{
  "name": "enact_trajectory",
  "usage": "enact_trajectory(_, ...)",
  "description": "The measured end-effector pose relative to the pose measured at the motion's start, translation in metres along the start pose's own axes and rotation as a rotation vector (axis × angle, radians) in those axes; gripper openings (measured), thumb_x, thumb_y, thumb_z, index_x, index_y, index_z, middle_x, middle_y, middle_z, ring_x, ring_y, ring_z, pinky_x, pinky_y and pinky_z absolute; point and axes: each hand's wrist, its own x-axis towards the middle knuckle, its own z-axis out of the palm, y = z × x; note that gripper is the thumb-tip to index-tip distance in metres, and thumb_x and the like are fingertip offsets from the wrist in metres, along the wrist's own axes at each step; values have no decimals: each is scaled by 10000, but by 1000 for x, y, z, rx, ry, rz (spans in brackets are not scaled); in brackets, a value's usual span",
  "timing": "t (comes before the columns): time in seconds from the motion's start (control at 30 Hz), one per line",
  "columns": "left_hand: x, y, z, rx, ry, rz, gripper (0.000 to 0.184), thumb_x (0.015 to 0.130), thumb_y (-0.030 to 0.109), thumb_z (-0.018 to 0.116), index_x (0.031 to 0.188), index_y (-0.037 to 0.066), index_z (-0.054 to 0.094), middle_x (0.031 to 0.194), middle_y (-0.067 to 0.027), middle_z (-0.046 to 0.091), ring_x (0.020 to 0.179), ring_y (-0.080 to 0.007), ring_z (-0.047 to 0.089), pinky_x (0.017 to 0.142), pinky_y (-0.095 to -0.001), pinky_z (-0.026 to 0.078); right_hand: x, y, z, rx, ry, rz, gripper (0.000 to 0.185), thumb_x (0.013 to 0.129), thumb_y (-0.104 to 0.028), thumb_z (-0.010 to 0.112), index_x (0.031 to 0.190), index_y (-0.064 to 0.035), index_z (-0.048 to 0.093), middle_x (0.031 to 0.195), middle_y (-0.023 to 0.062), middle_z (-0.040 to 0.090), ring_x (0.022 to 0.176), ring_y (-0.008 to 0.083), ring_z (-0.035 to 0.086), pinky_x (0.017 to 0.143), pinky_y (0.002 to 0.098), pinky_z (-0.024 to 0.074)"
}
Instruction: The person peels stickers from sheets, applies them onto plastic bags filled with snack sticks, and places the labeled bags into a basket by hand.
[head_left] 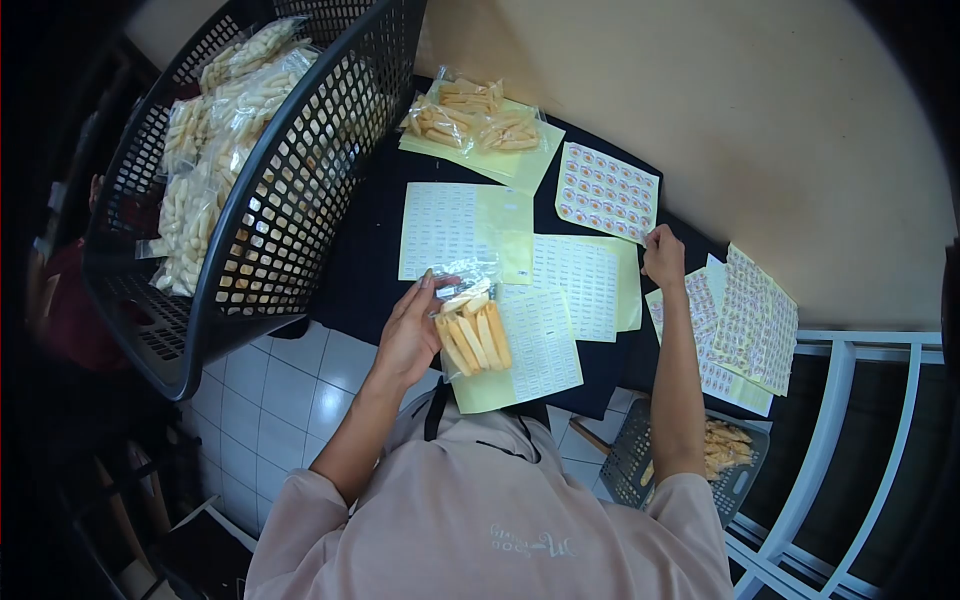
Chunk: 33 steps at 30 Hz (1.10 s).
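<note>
Counted one bag [473, 338], grasped by the left hand [410, 335] over printed sheets [545, 345]; three more bags [440, 125] lay farther up. Right hand [663, 258] curled at a sticker sheet [607, 190] corner — hold unclear. Two baskets [300, 190] — right arm [680, 390] partly hid the smaller.

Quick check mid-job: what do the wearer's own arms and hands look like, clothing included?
The left hand and right hand are ungloved, with no watch or bracelet visible. Short, loose, pinkish-beige sleeves leave the forearms uncovered; the matching shirt bears small pale lettering.
</note>
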Motion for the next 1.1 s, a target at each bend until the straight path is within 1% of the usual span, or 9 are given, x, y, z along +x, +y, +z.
enact_trajectory(0.07, 3, 1, 7, -9, -30, 9, 361, 1032, 325, 396, 1214, 40, 521, 1132, -108, 575, 1085, -208, 592, 894, -360, 526, -4, -6, -11, 259, -109, 58, 126, 916, -73, 559, 849, 19, 504, 758, 126, 613, 444, 207, 617, 375, 321, 448)
enact_trajectory(0.23, 7, 6, 26, -13, -40, 28, 343, 1018, 294, 446, 1243, 40, 504, 1176, -104, 555, 1110, -200, 580, 907, -349, 516, -16, -21, -29, 417, -183, 222, 69, 910, -48, 560, 875, 7, 538, 757, 84, 609, 473, 146, 609, 389, 256, 414)
enact_trajectory(0.33, 8, 8, 33, 106, -99, 77, 331, 975, 192, 547, 1255, 25, 489, 1194, -113, 561, 1089, -174, 591, 896, -317, 521, -23, -32, -35, 296, 44, -46, 67, 842, -47, 617, 866, 12, 596, 833, 105, 647, 679, 137, 645, 579, 257, 473)
enact_trajectory(0.4, 11, 9, 38, 179, -81, 110, 333, 976, 194, 549, 1246, 9, 493, 1175, -115, 575, 1061, -166, 602, 879, -303, 523, -52, -77, -57, 308, -48, -161, 55, 830, 1, 614, 879, 3, 589, 847, 99, 635, 752, 139, 644, 619, 252, 469)
enact_trajectory(0.43, 12, 8, 40, 254, -64, 140, 335, 976, 197, 550, 1237, -7, 498, 1157, -117, 589, 1033, -158, 612, 862, -289, 526, -69, -103, -64, 527, -154, -204, 86, 824, 47, 603, 883, -10, 579, 855, 82, 619, 765, 157, 655, 633, 263, 471)
enact_trajectory(0.5, 15, 6, 43, 310, -63, 191, 329, 976, 202, 556, 1213, -23, 515, 1120, -112, 608, 995, -144, 620, 838, -273, 525, -102, -158, -86, 571, -345, -433, 84, 844, 53, 580, 869, -26, 566, 895, 70, 603, 842, 170, 668, 664, 265, 472)
enact_trajectory(0.63, 17, 7, 56, 435, -57, 270, 303, 977, 212, 561, 1141, -43, 570, 1018, -100, 651, 895, -109, 628, 774, -239, 516, -141, -211, -99, 429, -616, -425, 89, 825, -23, 631, 882, 0, 566, 855, 114, 544, 796, 245, 626, 639, 325, 467)
enact_trajectory(0.83, 17, 3, 63, 501, -84, 309, 277, 980, 203, 556, 1120, -33, 590, 960, -89, 660, 862, -95, 622, 740, -227, 508, -151, -217, -81, 379, -501, -447, 92, 811, -21, 626, 874, 8, 566, 868, 160, 544, 756, 352, 582, 677, 433, 456)
enact_trajectory(1.1, 18, 0, 59, 515, -57, 336, 255, 985, 195, 551, 1105, -26, 596, 948, -79, 658, 828, -80, 608, 719, -218, 494, -155, -221, -68, 306, -407, -442, 100, 815, -49, 626, 847, 15, 557, 844, 162, 527, 759, 364, 574, 677, 436, 451)
